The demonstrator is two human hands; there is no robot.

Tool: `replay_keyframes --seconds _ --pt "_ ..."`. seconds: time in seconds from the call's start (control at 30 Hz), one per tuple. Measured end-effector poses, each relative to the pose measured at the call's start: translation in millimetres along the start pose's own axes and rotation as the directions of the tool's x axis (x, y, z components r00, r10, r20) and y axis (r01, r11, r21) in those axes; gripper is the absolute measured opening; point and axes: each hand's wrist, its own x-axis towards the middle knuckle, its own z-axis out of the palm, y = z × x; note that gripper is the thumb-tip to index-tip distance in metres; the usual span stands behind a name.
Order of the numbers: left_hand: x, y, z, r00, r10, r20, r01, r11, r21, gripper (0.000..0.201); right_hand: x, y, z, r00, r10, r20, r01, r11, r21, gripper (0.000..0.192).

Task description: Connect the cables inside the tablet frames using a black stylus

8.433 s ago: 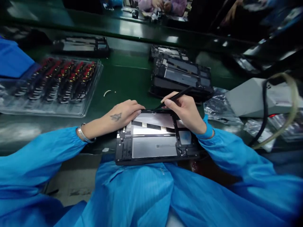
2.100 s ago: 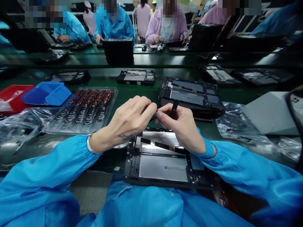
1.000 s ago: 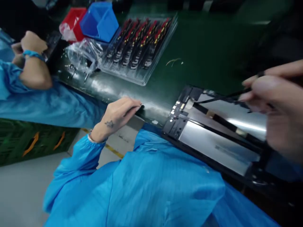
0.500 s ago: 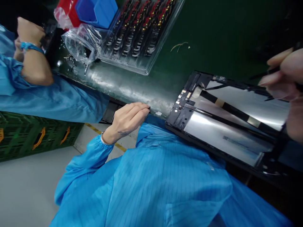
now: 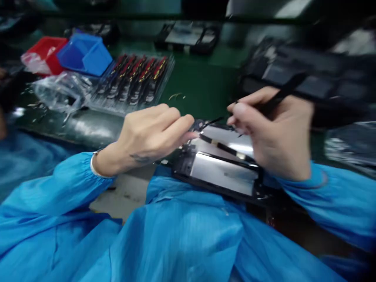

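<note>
There is just one camera, worn on the person's head. It looks forward and down, very close to the left hand (image 5: 147,135) and right hand (image 5: 273,137). Past them, it sees across the green surface (image 5: 205,84). The picture is blurry.

Half a second ago the left hand (image 5: 149,135) rested at the edge of the worktop (image 5: 88,127); now it is raised over the opened tablet (image 5: 220,164), fingertips at its upper left corner. The right hand (image 5: 273,135) with the black tweezers (image 5: 276,100) has come back there too.
</note>
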Motion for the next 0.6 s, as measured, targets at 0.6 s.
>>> replay_keyframes --seconds 0.6 --pt "71 3 24.4 0.829 -0.510 0.229 0.429 0.318 -0.846 0.026 18 11 -8 0.990 -0.077 0.120 0.072 0.996 0.052 0.033"
